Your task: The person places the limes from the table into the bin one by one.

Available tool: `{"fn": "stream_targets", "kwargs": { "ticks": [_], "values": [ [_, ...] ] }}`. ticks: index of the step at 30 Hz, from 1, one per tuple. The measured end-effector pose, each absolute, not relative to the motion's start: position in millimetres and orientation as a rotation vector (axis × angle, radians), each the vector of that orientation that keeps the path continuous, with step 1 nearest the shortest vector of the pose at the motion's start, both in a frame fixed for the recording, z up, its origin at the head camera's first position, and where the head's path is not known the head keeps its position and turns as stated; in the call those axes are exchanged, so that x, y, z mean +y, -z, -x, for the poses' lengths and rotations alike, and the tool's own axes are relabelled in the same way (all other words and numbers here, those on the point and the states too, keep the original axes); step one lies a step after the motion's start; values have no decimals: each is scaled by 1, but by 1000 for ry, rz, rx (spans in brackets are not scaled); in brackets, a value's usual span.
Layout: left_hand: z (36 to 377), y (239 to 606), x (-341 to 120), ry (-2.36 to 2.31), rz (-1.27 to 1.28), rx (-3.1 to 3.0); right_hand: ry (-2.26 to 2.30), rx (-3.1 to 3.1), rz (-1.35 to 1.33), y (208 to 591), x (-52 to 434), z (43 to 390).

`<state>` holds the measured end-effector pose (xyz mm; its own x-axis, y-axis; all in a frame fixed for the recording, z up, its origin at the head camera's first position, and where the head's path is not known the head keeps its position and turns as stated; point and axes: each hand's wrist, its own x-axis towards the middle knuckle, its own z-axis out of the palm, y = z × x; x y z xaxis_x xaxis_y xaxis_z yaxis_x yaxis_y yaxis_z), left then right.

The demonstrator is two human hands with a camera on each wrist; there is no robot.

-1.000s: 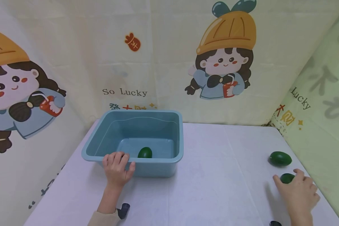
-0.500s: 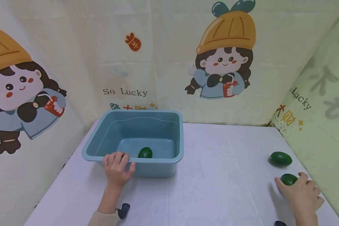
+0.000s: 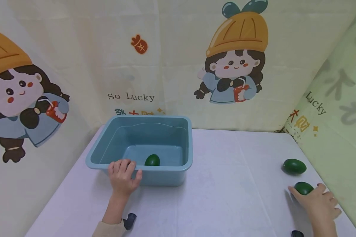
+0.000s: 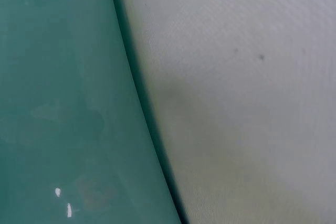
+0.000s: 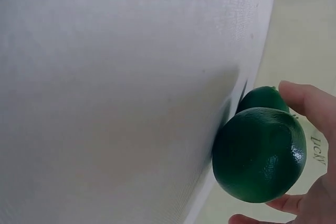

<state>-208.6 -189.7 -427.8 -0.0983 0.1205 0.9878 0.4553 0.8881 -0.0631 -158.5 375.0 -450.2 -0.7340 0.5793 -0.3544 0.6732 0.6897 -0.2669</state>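
My left hand (image 3: 123,179) grips the front rim of a blue plastic basin (image 3: 166,176), its fingers hooked over the edge and the thumb against the outer wall. Inside the basin lies one glossy dark green oval fruit (image 3: 152,160). At the right side of the table, my right hand (image 3: 320,202) is spread around a second such fruit (image 3: 304,188), thumb on its left and fingers on its right. That fruit (image 5: 260,156) looms large in the right wrist view, a fingertip at its lower edge. Just beyond it rests a third green fruit (image 3: 294,167).
A white cloth covers the table (image 3: 225,184). Behind it hangs a printed curtain (image 3: 178,65), and another curtain (image 3: 338,131) borders the right edge close to my right hand. The left wrist view holds only the basin wall (image 4: 68,103) and cloth.
My right hand has shifted slightly right and down, showing more of the fruit between thumb and fingers. The fruits, the basin and my left hand stay in place.
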Motion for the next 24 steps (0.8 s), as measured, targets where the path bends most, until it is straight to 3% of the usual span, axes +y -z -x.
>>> {"fn": "stream_targets", "kwargs": {
  "ticks": [24],
  "values": [
    [208, 425, -188, 301, 453, -1653, 540, 2604, -979, 449, 377, 158]
  ]
}}
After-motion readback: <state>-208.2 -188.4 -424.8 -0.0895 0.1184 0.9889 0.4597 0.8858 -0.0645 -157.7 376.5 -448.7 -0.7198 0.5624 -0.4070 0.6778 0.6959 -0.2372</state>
